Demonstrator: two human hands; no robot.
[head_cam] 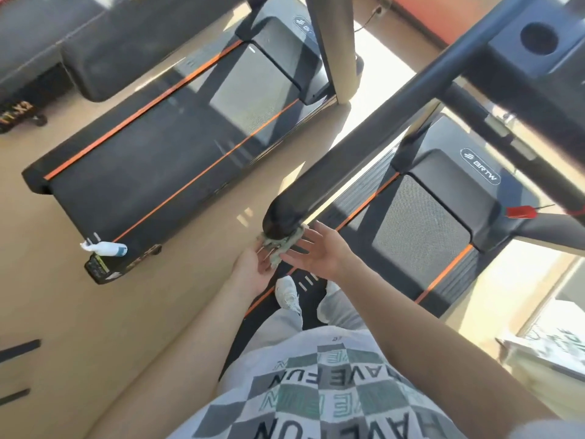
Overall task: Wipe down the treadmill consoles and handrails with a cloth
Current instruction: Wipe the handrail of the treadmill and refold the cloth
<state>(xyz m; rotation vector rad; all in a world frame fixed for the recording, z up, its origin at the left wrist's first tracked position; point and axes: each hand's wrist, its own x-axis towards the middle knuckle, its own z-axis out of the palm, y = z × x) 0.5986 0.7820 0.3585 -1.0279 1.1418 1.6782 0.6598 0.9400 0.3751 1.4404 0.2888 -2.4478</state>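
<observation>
A crumpled grey-green cloth (280, 245) hangs against the underside of the rounded end of a black handrail (348, 144), which slants up to the right toward the console (535, 42). My left hand (253, 264) comes from below left, its fingertips in the cloth's lower edge, holding it. My right hand (319, 248) is just right of the cloth, palm up and fingers spread straight, with the fingertips at the cloth's edge. Motion blur hides the exact finger contact.
I stand on a black treadmill belt (421, 223) with orange trim, white shoes (288, 296) below my hands. A white spray bottle (104, 248) lies on the rear of the neighbouring treadmill (142, 153) to the left. A red safety clip (519, 212) hangs at right.
</observation>
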